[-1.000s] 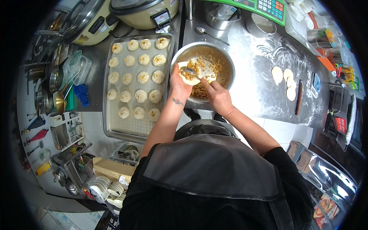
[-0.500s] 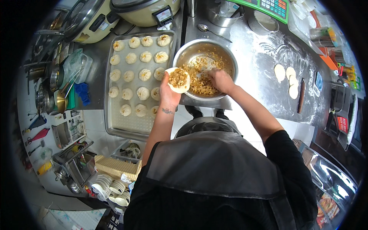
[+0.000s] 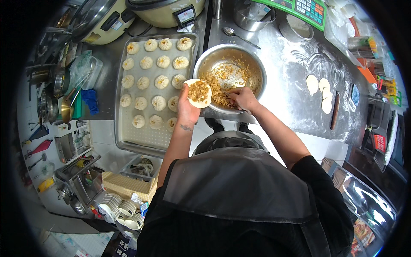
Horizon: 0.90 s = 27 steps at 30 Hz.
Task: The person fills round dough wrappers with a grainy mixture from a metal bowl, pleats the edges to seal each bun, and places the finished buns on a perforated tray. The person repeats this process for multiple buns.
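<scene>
My left hand (image 3: 188, 110) holds a round dough wrapper (image 3: 208, 95) at the left rim of a steel mixing bowl (image 3: 262, 77). Brown chopped filling (image 3: 198, 91) is heaped on the wrapper. Inside the bowl, more of this filling (image 3: 216, 92) lies toward the near left side, with bits smeared up the wall. My right hand (image 3: 245, 100) is closed over the bowl's near right part, around a thin utensil mostly hidden by the fingers; its kind is unclear. Left of the bowl, a metal tray (image 3: 128, 139) carries several pleated buns (image 3: 161, 82) in rows.
On the floured steel table (image 3: 295, 100) at right lie several flat dough rounds (image 3: 312, 84), a rolling pin (image 3: 335, 110) and a phone-like device (image 3: 354, 95). A spoon (image 3: 239, 37) rests beyond the bowl. Behind stand a green scale (image 3: 291, 7), a steel pot (image 3: 252, 21) and large cookers (image 3: 167, 15).
My right hand has shifted slightly toward me within the bowl, scraping at the filling's near side. The left hand still holds the filled wrapper in nearly the same spot.
</scene>
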Each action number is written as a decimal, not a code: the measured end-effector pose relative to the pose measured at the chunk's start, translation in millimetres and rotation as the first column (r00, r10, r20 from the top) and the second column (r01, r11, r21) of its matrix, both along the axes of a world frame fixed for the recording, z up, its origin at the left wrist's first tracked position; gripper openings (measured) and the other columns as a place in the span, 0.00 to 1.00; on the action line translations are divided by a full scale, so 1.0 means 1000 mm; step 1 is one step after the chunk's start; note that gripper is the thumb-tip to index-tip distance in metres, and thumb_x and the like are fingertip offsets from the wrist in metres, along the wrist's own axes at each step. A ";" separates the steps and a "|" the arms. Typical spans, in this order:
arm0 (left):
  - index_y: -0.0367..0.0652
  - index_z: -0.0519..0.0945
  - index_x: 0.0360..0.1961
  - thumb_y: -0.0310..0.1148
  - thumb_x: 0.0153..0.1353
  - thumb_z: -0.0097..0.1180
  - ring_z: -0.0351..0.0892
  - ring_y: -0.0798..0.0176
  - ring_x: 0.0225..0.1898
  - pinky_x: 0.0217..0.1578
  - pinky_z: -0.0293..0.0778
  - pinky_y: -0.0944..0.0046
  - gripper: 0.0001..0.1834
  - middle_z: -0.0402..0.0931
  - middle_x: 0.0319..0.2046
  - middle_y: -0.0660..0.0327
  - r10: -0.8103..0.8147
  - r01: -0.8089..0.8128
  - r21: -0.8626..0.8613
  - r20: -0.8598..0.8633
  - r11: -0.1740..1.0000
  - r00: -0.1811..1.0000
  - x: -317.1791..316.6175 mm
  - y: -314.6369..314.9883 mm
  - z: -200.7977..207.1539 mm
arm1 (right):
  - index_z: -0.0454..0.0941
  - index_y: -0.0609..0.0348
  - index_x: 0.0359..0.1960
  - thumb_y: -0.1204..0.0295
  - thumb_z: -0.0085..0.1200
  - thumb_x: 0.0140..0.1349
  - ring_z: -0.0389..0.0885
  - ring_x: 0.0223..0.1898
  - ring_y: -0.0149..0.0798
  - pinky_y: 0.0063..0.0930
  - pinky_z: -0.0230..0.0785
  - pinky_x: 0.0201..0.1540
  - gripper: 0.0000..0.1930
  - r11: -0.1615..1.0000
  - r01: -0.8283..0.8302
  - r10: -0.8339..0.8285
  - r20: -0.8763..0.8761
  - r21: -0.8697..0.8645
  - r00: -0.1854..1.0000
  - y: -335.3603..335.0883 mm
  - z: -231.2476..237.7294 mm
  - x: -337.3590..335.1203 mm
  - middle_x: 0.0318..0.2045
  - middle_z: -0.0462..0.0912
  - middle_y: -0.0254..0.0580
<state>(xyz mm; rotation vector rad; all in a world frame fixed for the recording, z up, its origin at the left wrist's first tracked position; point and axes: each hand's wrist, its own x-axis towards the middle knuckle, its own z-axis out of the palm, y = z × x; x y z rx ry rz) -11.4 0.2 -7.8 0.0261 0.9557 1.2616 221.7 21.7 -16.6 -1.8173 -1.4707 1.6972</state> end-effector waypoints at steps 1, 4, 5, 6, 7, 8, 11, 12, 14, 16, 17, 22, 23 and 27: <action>0.38 0.70 0.62 0.48 0.76 0.39 0.74 0.54 0.60 0.62 0.69 0.51 0.26 0.75 0.59 0.55 -0.003 0.003 0.002 -0.005 1.000 1.000 0.000 0.000 0.000 | 0.82 0.69 0.49 0.75 0.54 0.64 0.74 0.20 0.31 0.26 0.69 0.24 0.14 0.986 0.085 -0.103 -0.123 -0.143 0.987 0.000 0.002 -0.001 0.24 0.82 0.42; 0.38 0.71 0.62 0.49 0.76 0.39 0.74 0.55 0.60 0.62 0.69 0.52 0.26 0.75 0.59 0.55 -0.004 0.004 -0.002 0.001 1.000 1.000 -0.001 0.002 -0.001 | 0.78 0.71 0.52 0.77 0.51 0.67 0.65 0.17 0.23 0.18 0.56 0.16 0.15 0.911 0.214 -0.325 -0.294 -0.352 0.899 0.001 0.014 0.005 0.25 0.79 0.37; 0.38 0.71 0.62 0.49 0.76 0.39 0.74 0.55 0.60 0.62 0.69 0.52 0.26 0.75 0.59 0.55 -0.003 0.003 -0.006 0.005 1.000 1.000 -0.001 0.003 -0.002 | 0.77 0.71 0.53 0.78 0.50 0.68 0.63 0.16 0.21 0.16 0.52 0.14 0.14 0.890 0.238 -0.373 -0.320 -0.390 0.871 0.000 0.019 0.009 0.25 0.78 0.35; 0.39 0.71 0.61 0.49 0.76 0.39 0.75 0.55 0.60 0.62 0.69 0.52 0.26 0.75 0.58 0.55 -0.003 0.003 -0.009 0.008 1.000 1.000 0.000 0.004 -0.004 | 0.78 0.71 0.53 0.78 0.49 0.68 0.63 0.16 0.21 0.16 0.53 0.15 0.14 0.884 0.263 -0.404 -0.351 -0.386 0.845 0.000 0.026 0.013 0.25 0.78 0.34; 0.39 0.71 0.61 0.49 0.76 0.39 0.75 0.55 0.60 0.61 0.70 0.52 0.26 0.76 0.58 0.55 -0.002 0.002 -0.012 0.011 1.000 1.000 0.002 0.005 -0.005 | 0.78 0.70 0.53 0.79 0.49 0.67 0.63 0.16 0.22 0.17 0.53 0.15 0.14 0.877 0.281 -0.430 -0.378 -0.390 0.820 -0.001 0.033 0.018 0.25 0.78 0.34; 0.39 0.71 0.61 0.49 0.76 0.39 0.75 0.55 0.59 0.61 0.70 0.52 0.26 0.76 0.58 0.55 -0.002 0.002 -0.016 0.014 1.000 1.000 0.004 0.007 -0.006 | 0.78 0.70 0.53 0.80 0.49 0.67 0.63 0.16 0.22 0.17 0.53 0.15 0.14 0.866 0.305 -0.460 -0.392 -0.396 0.797 -0.002 0.040 0.022 0.25 0.77 0.33; 0.40 0.71 0.61 0.50 0.76 0.39 0.76 0.55 0.58 0.60 0.71 0.52 0.26 0.76 0.58 0.56 0.003 -0.003 -0.006 -0.008 1.000 1.000 0.019 0.017 -0.009 | 0.78 0.69 0.53 0.77 0.49 0.69 0.63 0.16 0.22 0.18 0.54 0.16 0.14 0.894 0.337 -0.441 -0.450 -0.294 0.776 -0.005 0.059 0.029 0.24 0.77 0.33; 0.40 0.72 0.60 0.49 0.75 0.41 0.77 0.55 0.57 0.59 0.72 0.52 0.25 0.77 0.56 0.56 -0.003 0.003 0.017 0.011 1.000 1.000 0.026 0.021 -0.009 | 0.78 0.69 0.53 0.77 0.49 0.70 0.63 0.16 0.22 0.18 0.54 0.16 0.14 0.898 0.357 -0.439 -0.467 -0.257 0.768 -0.007 0.063 0.029 0.24 0.77 0.33; 0.41 0.72 0.58 0.49 0.74 0.46 0.78 0.56 0.55 0.56 0.75 0.53 0.23 0.77 0.54 0.57 -0.006 0.005 0.029 0.034 1.000 0.999 0.042 0.031 -0.009 | 0.80 0.68 0.52 0.76 0.50 0.70 0.71 0.20 0.26 0.23 0.65 0.23 0.13 0.928 0.370 -0.356 -0.406 -0.046 0.842 -0.012 0.067 0.026 0.25 0.78 0.34; 0.45 0.70 0.60 0.50 0.74 0.45 0.78 0.56 0.55 0.56 0.75 0.51 0.24 0.77 0.54 0.59 -0.018 0.013 0.056 0.087 0.998 0.996 0.055 0.042 -0.008 | 0.81 0.67 0.51 0.77 0.51 0.69 0.75 0.23 0.29 0.26 0.71 0.28 0.12 0.904 0.332 -0.259 -0.274 0.269 0.926 -0.019 0.065 0.015 0.26 0.79 0.36; 0.45 0.69 0.61 0.51 0.74 0.45 0.77 0.55 0.56 0.56 0.74 0.51 0.24 0.76 0.55 0.59 -0.028 0.021 0.065 0.112 0.998 0.993 0.061 0.045 -0.007 | 0.83 0.63 0.50 0.77 0.52 0.68 0.80 0.28 0.37 0.28 0.74 0.36 0.12 0.809 0.239 -0.197 -0.136 0.536 0.971 -0.023 0.063 0.012 0.28 0.81 0.42; 0.45 0.68 0.64 0.51 0.75 0.43 0.74 0.55 0.59 0.58 0.72 0.50 0.26 0.73 0.58 0.59 -0.004 0.000 0.034 0.130 0.999 0.992 0.075 0.057 -0.006 | 0.78 0.57 0.59 0.83 0.55 0.60 0.77 0.27 0.48 0.38 0.74 0.32 0.24 0.538 -0.310 -0.071 0.409 0.784 0.910 -0.042 0.056 -0.002 0.32 0.74 0.46; 0.45 0.67 0.64 0.51 0.75 0.43 0.74 0.55 0.59 0.59 0.72 0.50 0.26 0.73 0.59 0.59 -0.003 -0.001 0.030 0.123 1.000 0.992 0.076 0.058 -0.005 | 0.77 0.56 0.60 0.83 0.55 0.59 0.77 0.26 0.49 0.40 0.74 0.31 0.25 0.560 -0.387 -0.036 0.488 0.733 0.872 -0.045 0.056 -0.004 0.32 0.73 0.46; 0.45 0.68 0.64 0.52 0.74 0.43 0.74 0.55 0.59 0.59 0.71 0.49 0.27 0.73 0.59 0.58 -0.011 0.006 0.029 0.149 1.000 0.989 0.073 0.052 -0.004 | 0.76 0.60 0.60 0.82 0.53 0.56 0.80 0.30 0.49 0.40 0.76 0.31 0.26 0.541 -0.285 -0.027 0.355 0.791 0.934 -0.047 0.057 0.005 0.33 0.74 0.47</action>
